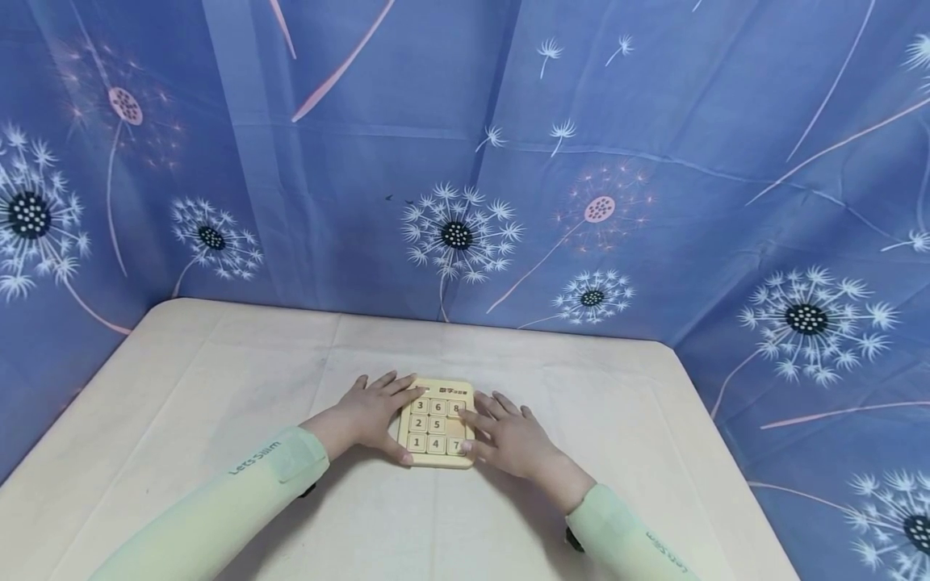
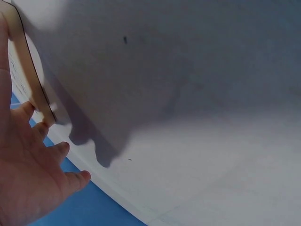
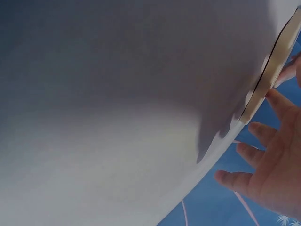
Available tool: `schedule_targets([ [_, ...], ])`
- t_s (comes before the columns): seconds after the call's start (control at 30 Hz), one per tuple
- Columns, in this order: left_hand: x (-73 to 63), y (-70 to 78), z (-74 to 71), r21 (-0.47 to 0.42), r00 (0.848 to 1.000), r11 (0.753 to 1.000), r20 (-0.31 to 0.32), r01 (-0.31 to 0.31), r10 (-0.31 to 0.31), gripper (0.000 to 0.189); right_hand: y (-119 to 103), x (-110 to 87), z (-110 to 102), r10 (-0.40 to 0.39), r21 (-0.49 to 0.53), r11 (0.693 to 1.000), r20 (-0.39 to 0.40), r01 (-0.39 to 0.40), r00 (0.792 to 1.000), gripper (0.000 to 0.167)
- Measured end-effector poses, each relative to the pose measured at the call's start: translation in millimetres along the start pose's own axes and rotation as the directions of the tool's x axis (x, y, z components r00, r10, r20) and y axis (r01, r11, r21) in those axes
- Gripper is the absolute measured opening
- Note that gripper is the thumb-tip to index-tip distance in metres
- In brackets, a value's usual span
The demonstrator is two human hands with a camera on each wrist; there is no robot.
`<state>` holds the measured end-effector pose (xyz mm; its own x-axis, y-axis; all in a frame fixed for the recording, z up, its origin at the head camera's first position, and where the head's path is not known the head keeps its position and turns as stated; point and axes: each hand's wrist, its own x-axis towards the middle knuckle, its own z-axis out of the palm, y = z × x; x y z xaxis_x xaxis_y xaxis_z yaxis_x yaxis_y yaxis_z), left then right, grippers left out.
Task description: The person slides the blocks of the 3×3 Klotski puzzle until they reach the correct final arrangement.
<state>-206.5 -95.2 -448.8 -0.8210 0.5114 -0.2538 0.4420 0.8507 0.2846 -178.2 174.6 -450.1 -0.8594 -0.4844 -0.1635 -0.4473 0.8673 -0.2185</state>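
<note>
A yellow number sliding puzzle (image 1: 436,462) lies flat on the table, with tiles 3, 6, 8 in its top row, 2 and 5 in the middle, and 1, 4, 7 at the bottom. The middle row's right space has no tile. My left hand (image 1: 370,415) holds the puzzle's left side, thumb at the lower corner and forefinger over the upper part; its other fingers spread away. From the right, my right hand (image 1: 516,440) reaches in with its forefinger touching near the 8 tile (image 1: 455,408) and its thumb over the 7 tile (image 1: 454,445).
A pale cloth covers the table (image 1: 254,355). Blue curtains (image 1: 349,202) with dandelion prints hang behind it and at both sides. Light green sleeves (image 1: 218,500) cover both forearms. In the wrist views, the puzzle's thick side edge (image 3: 270,70) shows beside the fingers.
</note>
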Motion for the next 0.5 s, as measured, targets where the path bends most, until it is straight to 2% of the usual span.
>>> schedule_targets([
  [0.5, 0.5, -0.7, 0.3, 0.008, 1.0, 1.0, 0.002, 0.004, -0.004, 0.117, 2.6, 0.7, -0.3, -0.008, 0.017, 1.0, 0.01, 0.007, 1.0, 0.056],
])
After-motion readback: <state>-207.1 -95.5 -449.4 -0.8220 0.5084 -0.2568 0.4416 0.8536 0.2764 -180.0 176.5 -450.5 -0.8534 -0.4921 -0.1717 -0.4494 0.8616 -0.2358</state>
